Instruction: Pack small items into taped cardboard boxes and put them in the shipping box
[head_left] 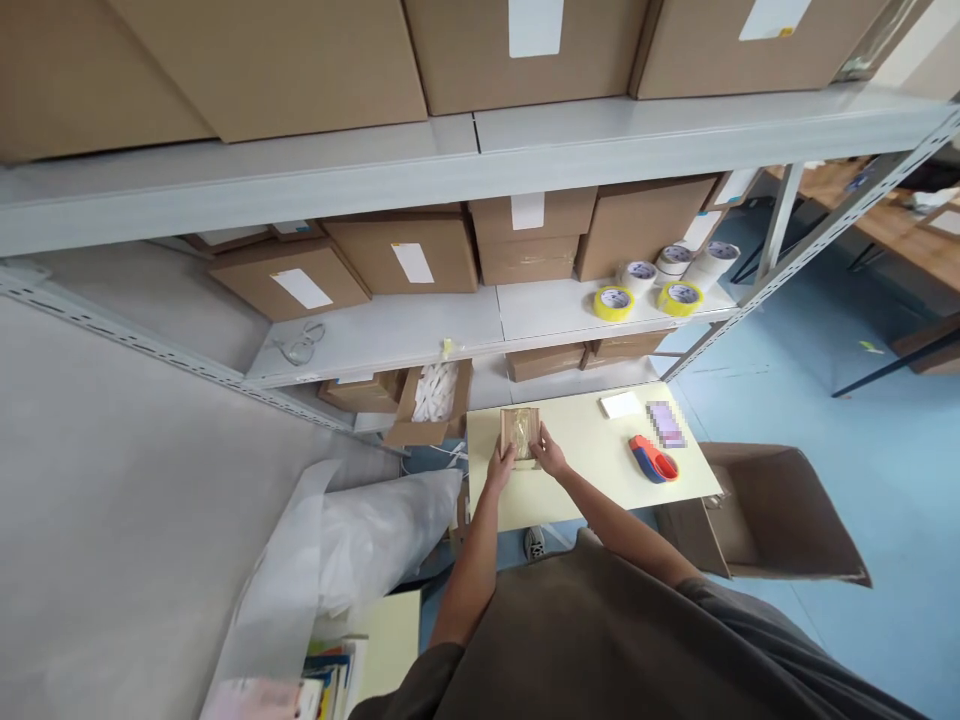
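Observation:
A small cardboard box [520, 430] with shiny clear tape across its top is between my two hands, above the left part of the pale yellow table [577, 495]. My left hand [501, 467] grips its near left corner. Closed on the near right edge is my right hand [550, 453], thumb toward the top. Whether the box touches the table, I cannot tell. Farther right lie a red and blue tape dispenser [652, 460], a white pad or small box [620, 405] and a pixelated purple, phone-like item [666, 425].
Metal shelves [390, 318] ahead carry cardboard boxes, glasses [301, 345] and tape rolls [613, 302]. A carton of white pieces [435, 392] juts out left of the table. Wrapped white material [382, 525] stands at left. An open carton [780, 510] sits on the right.

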